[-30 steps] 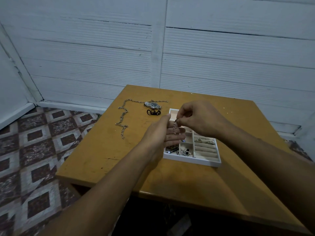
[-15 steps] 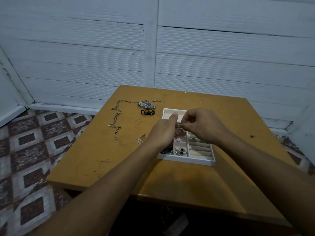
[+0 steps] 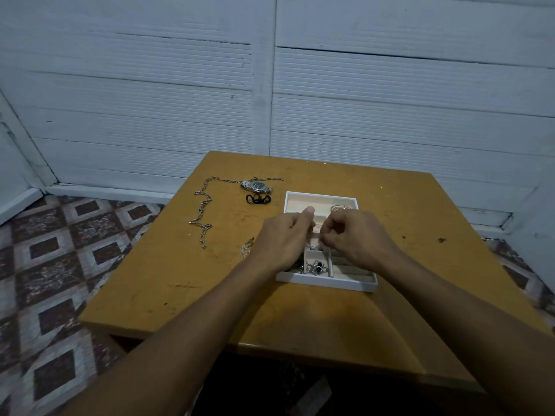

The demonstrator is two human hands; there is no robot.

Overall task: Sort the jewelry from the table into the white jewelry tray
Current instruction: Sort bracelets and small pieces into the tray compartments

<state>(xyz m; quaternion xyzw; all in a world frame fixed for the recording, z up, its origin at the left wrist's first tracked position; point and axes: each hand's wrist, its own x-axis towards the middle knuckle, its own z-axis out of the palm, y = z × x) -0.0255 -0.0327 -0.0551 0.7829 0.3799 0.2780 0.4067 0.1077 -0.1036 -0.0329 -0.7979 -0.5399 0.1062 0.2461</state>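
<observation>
Shows bare wooden table (image 3: 144, 295) surface along left and near edges. Places long chain necklace (image 3: 204, 205) left of centre, dark-dial wristwatch (image 3: 257, 185) at its far run; dial writing too small to read. Shows black looped item (image 3: 258, 199) just before the watch, small chain scrap (image 3: 247, 247) beside left hand (image 3: 282, 241). Holds left hand curled over white jewelry tray (image 3: 327, 282); grip there cannot be told. Pinches small silvery piece (image 3: 320, 240) in right hand (image 3: 357, 238) above middle compartments. Contains dark-stoned rings (image 3: 316, 268) in near compartment, silver item (image 3: 339, 208) in far one.
</observation>
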